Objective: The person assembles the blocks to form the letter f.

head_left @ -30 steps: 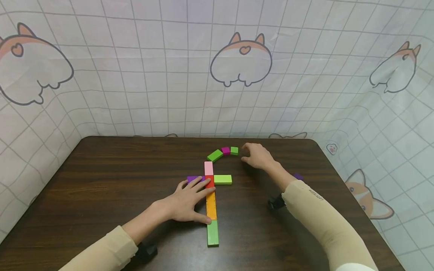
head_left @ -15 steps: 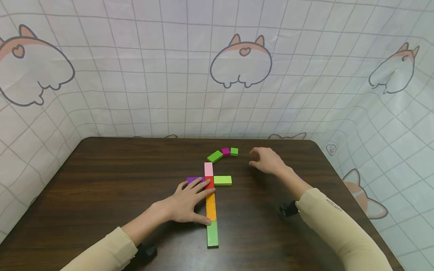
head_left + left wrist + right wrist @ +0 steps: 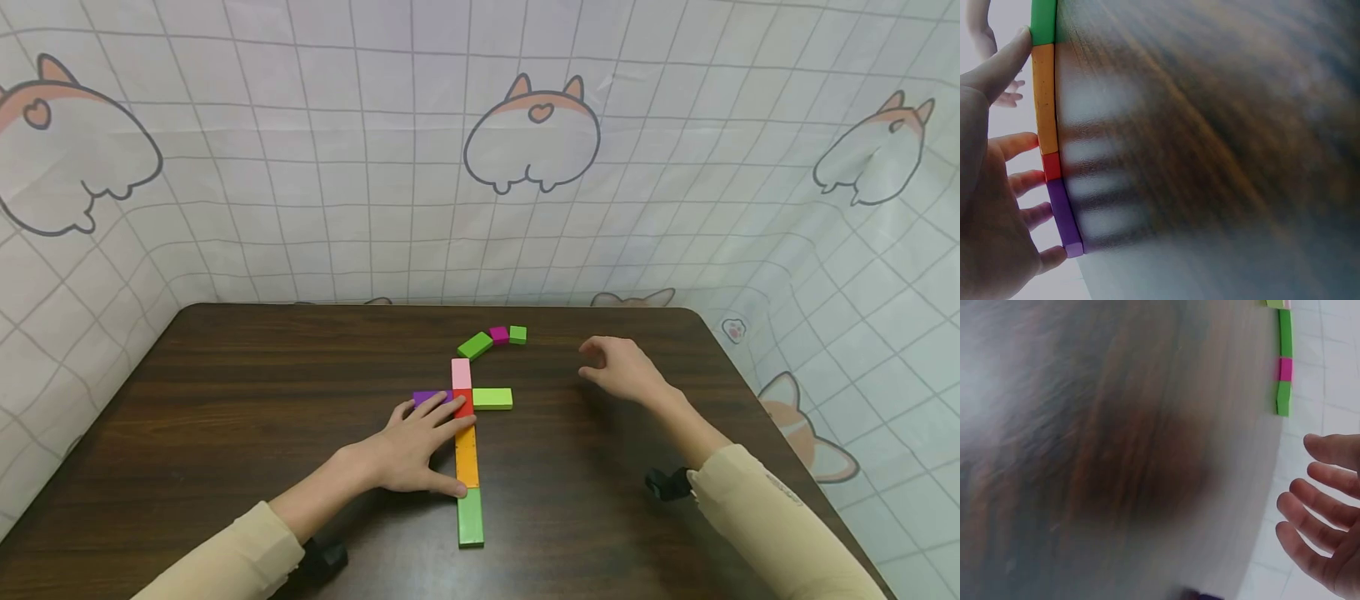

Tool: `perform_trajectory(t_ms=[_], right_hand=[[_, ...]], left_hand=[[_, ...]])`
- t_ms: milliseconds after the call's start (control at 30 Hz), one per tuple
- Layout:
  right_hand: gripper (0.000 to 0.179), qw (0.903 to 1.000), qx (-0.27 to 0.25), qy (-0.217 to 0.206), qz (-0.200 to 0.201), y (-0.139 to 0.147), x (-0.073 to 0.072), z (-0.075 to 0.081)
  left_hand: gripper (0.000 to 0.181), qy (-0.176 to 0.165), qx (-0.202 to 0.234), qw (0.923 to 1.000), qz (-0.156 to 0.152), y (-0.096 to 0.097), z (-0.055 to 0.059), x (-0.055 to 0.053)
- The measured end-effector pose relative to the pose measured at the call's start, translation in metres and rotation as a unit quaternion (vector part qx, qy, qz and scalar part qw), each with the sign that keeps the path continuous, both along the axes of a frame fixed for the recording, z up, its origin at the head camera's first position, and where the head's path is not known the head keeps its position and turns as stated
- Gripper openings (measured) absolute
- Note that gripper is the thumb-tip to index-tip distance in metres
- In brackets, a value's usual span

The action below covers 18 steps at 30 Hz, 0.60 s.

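My left hand (image 3: 411, 450) lies with spread, straight fingers over a cross of flat coloured blocks. Its thumb tip touches where the green block (image 3: 470, 521) meets the orange block (image 3: 467, 460). In the left wrist view, the fingertips touch the orange, red (image 3: 1052, 166) and purple (image 3: 1065, 212) blocks. A pink block (image 3: 461, 374) tops the column, and a lime block (image 3: 492, 399) extends right from it. Beyond curves a short row: a green block (image 3: 476, 345), a magenta cube (image 3: 499, 336) and a green cube (image 3: 518, 335). My right hand (image 3: 624, 368), loosely curled and holding nothing, is right of that row.
A dark wooden table (image 3: 225, 400) carries the blocks. Behind and beside it hangs a white gridded cloth (image 3: 337, 167) with dog drawings. At the bottom of the right wrist view, part of a dark purple block (image 3: 1210, 597) shows.
My right hand has moved right and slightly nearer, away from the small green cube. The left hand and the blocks have stayed in place.
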State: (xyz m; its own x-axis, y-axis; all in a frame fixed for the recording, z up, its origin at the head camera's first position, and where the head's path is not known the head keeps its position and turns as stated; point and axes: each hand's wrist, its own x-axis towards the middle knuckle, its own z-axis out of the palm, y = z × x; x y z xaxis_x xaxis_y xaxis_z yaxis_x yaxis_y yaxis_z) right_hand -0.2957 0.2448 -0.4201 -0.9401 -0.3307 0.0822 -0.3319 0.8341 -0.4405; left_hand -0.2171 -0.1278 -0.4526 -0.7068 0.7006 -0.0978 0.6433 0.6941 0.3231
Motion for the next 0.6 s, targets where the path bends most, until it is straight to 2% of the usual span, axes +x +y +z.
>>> perform_trajectory(t_ms=[300, 600], right_hand=[[0.036, 0.9991, -0.031, 0.012, -0.026, 0.027, 0.017, 0.000], [0.037, 0.9974, -0.031, 0.016, -0.063, 0.051, 0.031, -0.004]], left_hand=[[0.098, -0.005, 0.003, 1.0000, 0.001, 0.000, 0.002, 0.001], [0.098, -0.009, -0.001, 1.0000, 0.005, 0.001, 0.001, 0.001]])
